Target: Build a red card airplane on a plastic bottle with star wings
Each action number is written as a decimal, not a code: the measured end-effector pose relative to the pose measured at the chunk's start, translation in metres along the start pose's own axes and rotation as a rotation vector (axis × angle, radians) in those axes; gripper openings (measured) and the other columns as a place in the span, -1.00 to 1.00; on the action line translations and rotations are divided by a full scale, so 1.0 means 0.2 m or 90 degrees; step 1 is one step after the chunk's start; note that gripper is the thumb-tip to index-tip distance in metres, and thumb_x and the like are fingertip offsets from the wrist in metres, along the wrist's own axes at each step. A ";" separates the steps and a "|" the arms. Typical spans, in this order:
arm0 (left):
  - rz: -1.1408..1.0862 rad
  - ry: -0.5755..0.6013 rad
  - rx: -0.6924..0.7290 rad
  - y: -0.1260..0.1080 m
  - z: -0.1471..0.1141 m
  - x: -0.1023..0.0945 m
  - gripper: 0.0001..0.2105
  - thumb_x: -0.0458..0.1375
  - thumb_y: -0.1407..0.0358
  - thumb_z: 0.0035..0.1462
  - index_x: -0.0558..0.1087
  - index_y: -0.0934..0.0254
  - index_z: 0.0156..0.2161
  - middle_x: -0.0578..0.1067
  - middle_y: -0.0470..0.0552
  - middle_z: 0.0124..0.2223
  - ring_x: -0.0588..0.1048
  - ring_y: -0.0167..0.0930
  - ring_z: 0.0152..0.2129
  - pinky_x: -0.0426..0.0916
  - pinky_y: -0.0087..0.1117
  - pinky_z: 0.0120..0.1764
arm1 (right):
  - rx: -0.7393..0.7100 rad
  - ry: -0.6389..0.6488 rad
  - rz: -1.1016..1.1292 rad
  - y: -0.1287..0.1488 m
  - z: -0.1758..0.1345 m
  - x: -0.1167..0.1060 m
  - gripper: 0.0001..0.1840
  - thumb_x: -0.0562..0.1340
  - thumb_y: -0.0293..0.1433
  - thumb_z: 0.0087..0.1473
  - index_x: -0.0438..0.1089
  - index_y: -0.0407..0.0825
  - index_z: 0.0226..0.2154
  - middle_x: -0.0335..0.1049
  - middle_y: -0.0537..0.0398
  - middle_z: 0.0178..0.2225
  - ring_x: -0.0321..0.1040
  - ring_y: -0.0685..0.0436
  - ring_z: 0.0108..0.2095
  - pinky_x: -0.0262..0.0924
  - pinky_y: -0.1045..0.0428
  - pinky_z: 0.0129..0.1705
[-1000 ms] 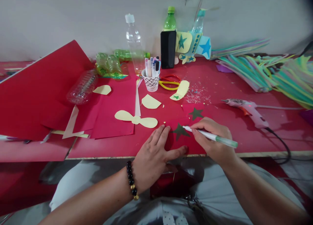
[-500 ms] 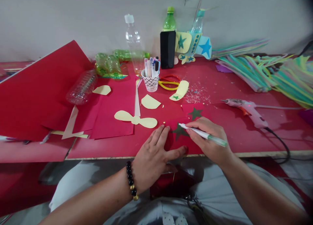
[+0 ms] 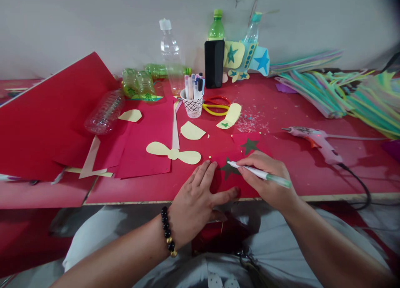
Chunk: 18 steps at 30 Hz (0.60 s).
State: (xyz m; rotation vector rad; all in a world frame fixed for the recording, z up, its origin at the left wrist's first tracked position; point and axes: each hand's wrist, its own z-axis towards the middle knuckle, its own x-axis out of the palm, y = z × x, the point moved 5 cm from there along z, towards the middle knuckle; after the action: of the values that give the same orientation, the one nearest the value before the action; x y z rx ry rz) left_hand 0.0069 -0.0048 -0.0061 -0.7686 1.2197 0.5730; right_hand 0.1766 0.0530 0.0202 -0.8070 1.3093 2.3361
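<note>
My right hand (image 3: 268, 175) grips a white marker pen (image 3: 261, 174) with a green end. Its tip touches a dark green star (image 3: 227, 173) on a piece of red paper (image 3: 218, 188) at the table's front edge. My left hand (image 3: 200, 192) lies flat with fingers spread, pressing the left side of that paper. Just behind my right hand is a second dark green star (image 3: 249, 146) on red paper. To the left of the paper lies a pale yellow propeller-shaped cutout (image 3: 173, 153).
A patterned cup (image 3: 192, 106) of pens stands behind, beside red and yellow scissors (image 3: 217, 108). A pink glue gun (image 3: 315, 140) lies right, its cord over the edge. Plastic bottles, a phone (image 3: 214, 63) and colourful strips (image 3: 315, 94) line the back. Red sheets (image 3: 56, 117) cover the left.
The marker's tip has shifted very slightly left and upward on the star. My left hand has stayed in place on the paper.
</note>
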 end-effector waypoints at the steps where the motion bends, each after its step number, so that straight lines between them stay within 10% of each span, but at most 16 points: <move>1: 0.000 0.000 0.000 0.00 0.00 0.00 -0.25 0.34 -0.02 -0.12 0.19 -0.22 0.21 -0.16 0.14 0.37 -0.02 0.05 0.29 0.17 0.07 0.18 | 0.003 -0.002 0.002 0.00 0.00 0.00 -0.91 0.24 -0.42 0.10 0.48 0.03 -0.32 0.49 0.10 -0.41 0.39 -0.07 -0.38 0.29 0.02 -0.33; 18: 0.004 0.000 -0.002 0.00 -0.01 0.00 -0.24 0.34 -0.02 -0.12 0.16 -0.25 0.22 -0.17 0.15 0.37 -0.03 0.04 0.29 0.21 0.06 0.15 | -0.009 0.016 0.042 0.03 0.00 -0.01 -0.91 0.25 -0.47 0.07 0.49 -0.02 -0.35 0.47 0.10 -0.45 0.36 -0.04 -0.41 0.26 0.04 -0.37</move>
State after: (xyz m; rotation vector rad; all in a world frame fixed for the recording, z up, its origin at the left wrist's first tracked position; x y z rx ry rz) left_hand 0.0059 -0.0060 -0.0068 -0.7672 1.2212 0.5794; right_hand 0.1753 0.0500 0.0246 -0.8119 1.3516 2.3964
